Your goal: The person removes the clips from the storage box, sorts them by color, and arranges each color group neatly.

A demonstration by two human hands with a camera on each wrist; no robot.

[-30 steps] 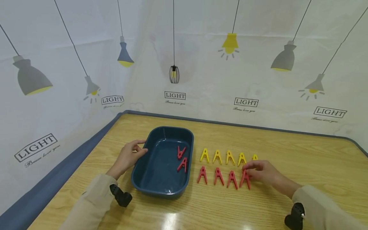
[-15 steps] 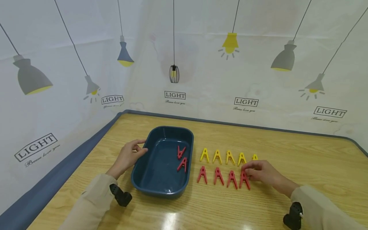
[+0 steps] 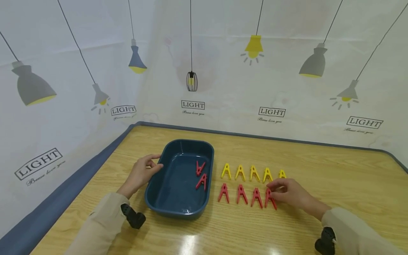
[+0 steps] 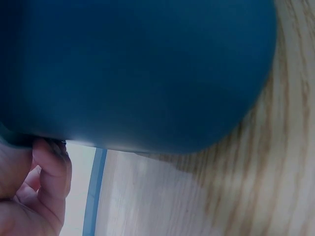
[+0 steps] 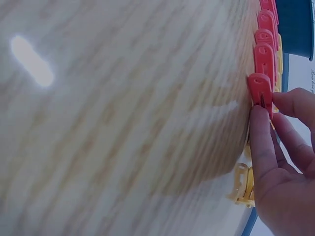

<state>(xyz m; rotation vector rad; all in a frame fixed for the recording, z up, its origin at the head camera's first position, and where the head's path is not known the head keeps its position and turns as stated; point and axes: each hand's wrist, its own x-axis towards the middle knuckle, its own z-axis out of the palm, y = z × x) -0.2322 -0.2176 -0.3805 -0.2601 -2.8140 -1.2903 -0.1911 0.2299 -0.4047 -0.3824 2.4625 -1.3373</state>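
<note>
A dark blue plastic tub (image 3: 173,189) stands on the table, with two red clothespins (image 3: 201,181) lying inside by its right wall. My left hand (image 3: 141,173) holds the tub's left rim, thumb on the edge; in the left wrist view the fingers (image 4: 51,172) curl beneath it. To the right of the tub, a row of several red clothespins (image 3: 241,194) lies in front of a row of several yellow clothespins (image 3: 240,173). At the right end of the red row, my right hand (image 3: 291,193) pinches the last red clothespin (image 5: 261,88), partly hidden behind the fingers.
The wood-grain table (image 3: 242,230) has a blue border along its back edge. A white curtain (image 3: 223,71) printed with lamps hangs behind and to the left. The rightmost yellow clothespin (image 3: 282,174) is close behind the right hand.
The head view has shifted slightly. My right fingers stay at the last red clothespin, which has turned a little. The left hand and tub have not moved.
</note>
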